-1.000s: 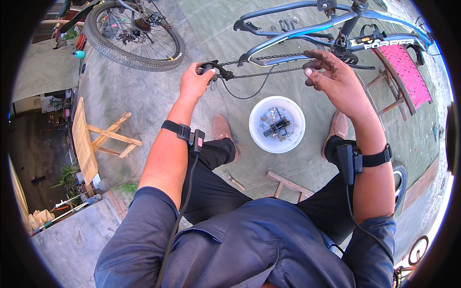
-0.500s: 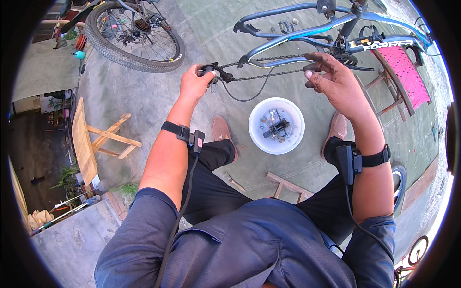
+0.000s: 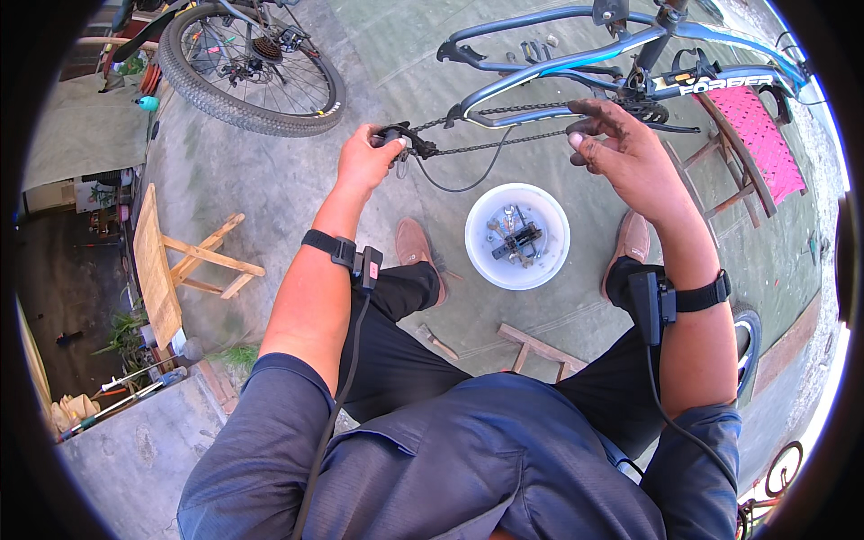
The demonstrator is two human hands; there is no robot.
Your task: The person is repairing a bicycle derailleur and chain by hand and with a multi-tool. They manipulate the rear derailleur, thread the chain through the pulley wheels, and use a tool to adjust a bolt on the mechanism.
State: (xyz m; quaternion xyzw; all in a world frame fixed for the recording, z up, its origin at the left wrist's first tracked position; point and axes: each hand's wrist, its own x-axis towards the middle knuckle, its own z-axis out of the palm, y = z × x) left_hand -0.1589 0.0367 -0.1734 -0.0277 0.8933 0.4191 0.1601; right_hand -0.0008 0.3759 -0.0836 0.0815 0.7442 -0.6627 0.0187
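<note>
My left hand is closed around a black rear derailleur, held out just beyond the tail of a blue and black bicycle frame. A bicycle chain runs from the derailleur to the crank area in two strands. At the right end of the lower strand, my right hand pinches the chain between thumb and fingers, its fingertips dark with grease. A thin black cable loops down from the derailleur. Exactly how the left fingertips sit on it is hard to see.
Between my feet stands a white bucket holding tools and metal parts. A bicycle wheel is at the far left. A wooden stool lies on the left; a pink-topped bench stands right. A hammer rests on the floor near my left leg.
Both hands keep their grips on the derailleur and chain. The left hand and derailleur have shifted very slightly; little else differs.
</note>
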